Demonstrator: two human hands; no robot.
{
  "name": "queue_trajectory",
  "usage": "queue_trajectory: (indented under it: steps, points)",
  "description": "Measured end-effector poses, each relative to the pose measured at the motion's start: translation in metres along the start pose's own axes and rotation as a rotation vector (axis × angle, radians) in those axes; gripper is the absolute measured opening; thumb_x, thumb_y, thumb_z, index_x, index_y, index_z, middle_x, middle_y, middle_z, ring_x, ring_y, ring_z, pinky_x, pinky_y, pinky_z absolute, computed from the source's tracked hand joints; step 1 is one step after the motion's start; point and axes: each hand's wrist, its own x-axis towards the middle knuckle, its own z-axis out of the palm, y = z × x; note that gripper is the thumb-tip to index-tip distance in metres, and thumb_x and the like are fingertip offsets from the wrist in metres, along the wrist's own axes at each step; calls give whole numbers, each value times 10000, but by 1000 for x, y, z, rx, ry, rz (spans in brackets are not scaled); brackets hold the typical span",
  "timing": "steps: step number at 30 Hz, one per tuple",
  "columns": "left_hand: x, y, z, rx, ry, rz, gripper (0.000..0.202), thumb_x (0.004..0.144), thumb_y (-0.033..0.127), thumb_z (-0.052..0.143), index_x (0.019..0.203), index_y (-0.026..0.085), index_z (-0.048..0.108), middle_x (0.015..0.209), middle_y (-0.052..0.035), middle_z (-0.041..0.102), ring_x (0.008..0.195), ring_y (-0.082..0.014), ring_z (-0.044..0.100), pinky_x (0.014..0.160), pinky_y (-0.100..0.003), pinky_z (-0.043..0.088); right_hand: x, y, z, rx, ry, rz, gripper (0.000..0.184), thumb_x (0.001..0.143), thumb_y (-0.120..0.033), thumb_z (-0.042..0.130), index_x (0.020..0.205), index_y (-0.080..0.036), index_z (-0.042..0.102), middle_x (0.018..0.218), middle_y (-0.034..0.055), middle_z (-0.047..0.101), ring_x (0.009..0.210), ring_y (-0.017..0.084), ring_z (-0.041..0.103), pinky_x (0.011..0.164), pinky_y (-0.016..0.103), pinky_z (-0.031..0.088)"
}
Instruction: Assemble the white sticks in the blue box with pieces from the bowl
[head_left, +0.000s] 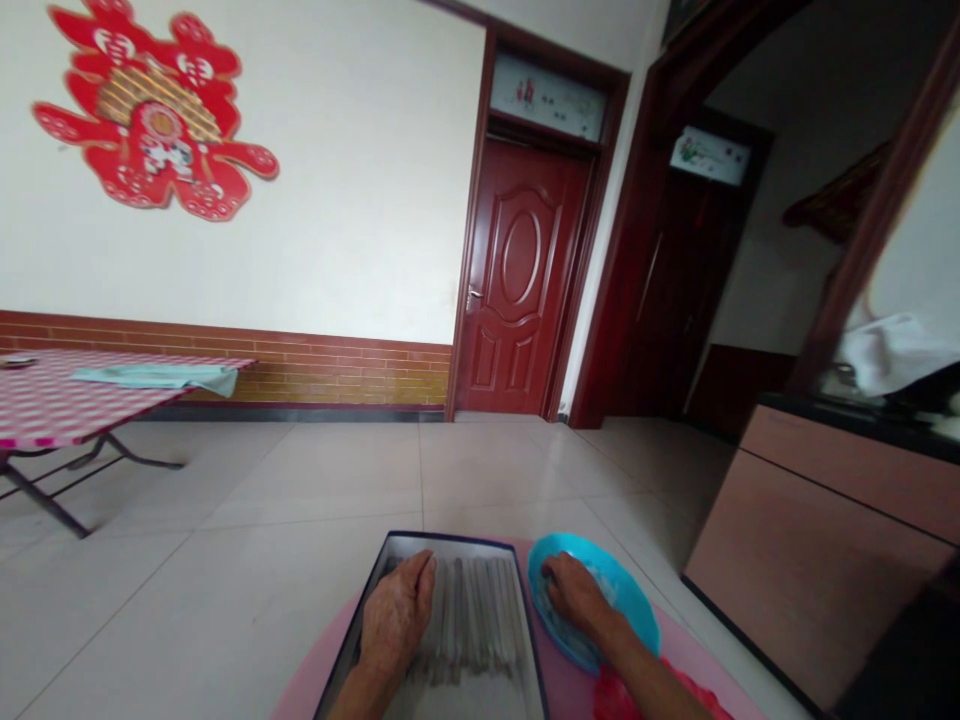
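Left hand (396,612): resting on the long thin sticks (477,625), with the fingers lying together; whether they are gripping cannot be determined.
Metal tray (442,541): standing on the pink round table (679,665), holding the sticks in parallel rows.
Right hand (577,595): reaching into the turquoise basin (634,600), with the fingers pressing on the pale contents (559,625); any grip cannot be determined.
Red material (622,700): lying beneath the right forearm.

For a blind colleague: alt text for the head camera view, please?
A person's left hand rests on long pale strands in a dark-rimmed tray; the right hand reaches into a blue basin beside it, both on a round pink table.
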Motion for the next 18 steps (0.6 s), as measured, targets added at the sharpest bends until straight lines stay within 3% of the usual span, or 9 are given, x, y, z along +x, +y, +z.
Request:
queue_trajectory:
  steps: [6,11,14,18]
  points:
    - [-1,2,-2,-32,-27,1,346,937,285,357,1092,163,642,1015,-77,718,932,-202,670,856,-303,493,5,1,-7,-9,23,25,214,711,-176,482,799,-187,678,825,76,675,818,218,585,805,320,389]
    - [-2,1,1,-30,-1,25,340,932,271,363,1084,168,649,1030,-81,715,934,-195,672,868,-298,496,7,0,-14,60,69,95,185,734,-277,472,703,-209,641,764,66,677,771,222,601,782,336,411]
    - [-2,1,3,-41,19,45,339,929,283,369,1067,177,661,1018,-81,719,917,-193,679,866,-295,502,6,-1,-21,135,112,181,223,743,-330,429,638,-222,593,679,70,663,711,232,616,731,353,439]
    - [-3,1,5,-63,13,53,330,920,276,386,1067,186,666,1020,-84,719,924,-193,678,870,-288,501,4,-12,-28,284,114,267,289,758,-399,378,713,-226,605,691,61,689,677,212,659,620,312,483]
